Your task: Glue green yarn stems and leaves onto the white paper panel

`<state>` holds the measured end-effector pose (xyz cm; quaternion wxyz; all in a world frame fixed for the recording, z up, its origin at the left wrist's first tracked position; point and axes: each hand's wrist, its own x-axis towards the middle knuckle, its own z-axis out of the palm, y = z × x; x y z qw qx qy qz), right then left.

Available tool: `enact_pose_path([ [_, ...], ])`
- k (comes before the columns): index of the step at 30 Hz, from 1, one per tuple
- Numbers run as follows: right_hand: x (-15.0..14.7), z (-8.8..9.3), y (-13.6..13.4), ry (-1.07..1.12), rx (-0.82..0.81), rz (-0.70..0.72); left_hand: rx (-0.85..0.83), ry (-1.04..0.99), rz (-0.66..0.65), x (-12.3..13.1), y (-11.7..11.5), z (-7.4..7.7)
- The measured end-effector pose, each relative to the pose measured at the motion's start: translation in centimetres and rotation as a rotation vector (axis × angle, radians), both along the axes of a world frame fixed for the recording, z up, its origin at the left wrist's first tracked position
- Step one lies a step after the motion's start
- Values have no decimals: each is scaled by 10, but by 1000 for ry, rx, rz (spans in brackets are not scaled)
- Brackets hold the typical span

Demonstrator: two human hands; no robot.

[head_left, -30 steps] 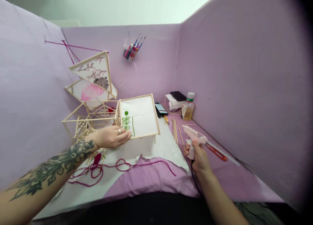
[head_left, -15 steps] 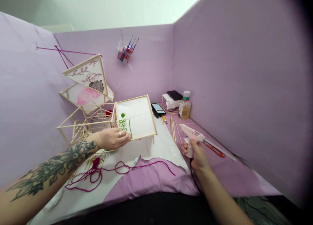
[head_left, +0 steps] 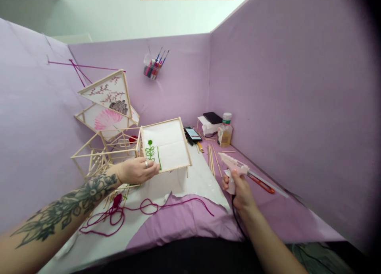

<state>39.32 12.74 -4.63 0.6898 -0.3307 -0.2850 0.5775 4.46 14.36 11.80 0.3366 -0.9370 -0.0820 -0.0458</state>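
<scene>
My left hand is at the lower edge of a wood-framed white paper panel, its fingers pressed together at the lower end of a thin green strip. What the fingertips do underneath is hidden. Just left of that strip, a green plant shape with looped leaves lies on the paper. My right hand is wrapped round the handle of a pale pink hot glue gun. Its nozzle points up and left, apart from the panel, and a glue stick sticks out of its back.
Left of the panel stands an open stick frame beneath hanging painted panels. Dark pink yarn trails over the front. Wooden sticks, a phone, a bottle and an orange cutter lie right. Purple walls enclose the table.
The whole view has shifted slightly downward in the picture. Both hands keep nearly the same places, and the glue gun stays in my right hand.
</scene>
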Motion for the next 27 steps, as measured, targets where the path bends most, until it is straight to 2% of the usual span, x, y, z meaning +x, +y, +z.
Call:
enact_pose_path([
  [6,0,-2,0,0,6,7,136,-8,-36,1,-7,8],
  [11,-1,-2,0,13,3,0,75,-70,-20,1,-11,16],
  [13,-1,-1,0,22,-4,6,9,-159,1,-1,-10,17],
  [14,-1,-1,0,27,-4,13,-41,-266,36,0,-10,16],
  [16,-1,-1,0,36,-3,26,-111,-656,103,2,-14,13],
  [18,-1,-1,0,35,5,28,-107,-1105,129,8,-24,8],
  [19,-1,-1,-1,33,8,25,-82,-1240,133,12,-31,4],
  [20,-1,0,-1,31,11,24,-63,-1255,153,16,-39,-1],
  [22,-1,0,-2,26,10,23,-62,-972,275,24,-54,-14],
  [24,-1,1,-2,20,4,22,17,-782,277,30,-66,-30],
  [27,-2,2,-3,3,4,20,55,-724,336,34,-69,-49],
])
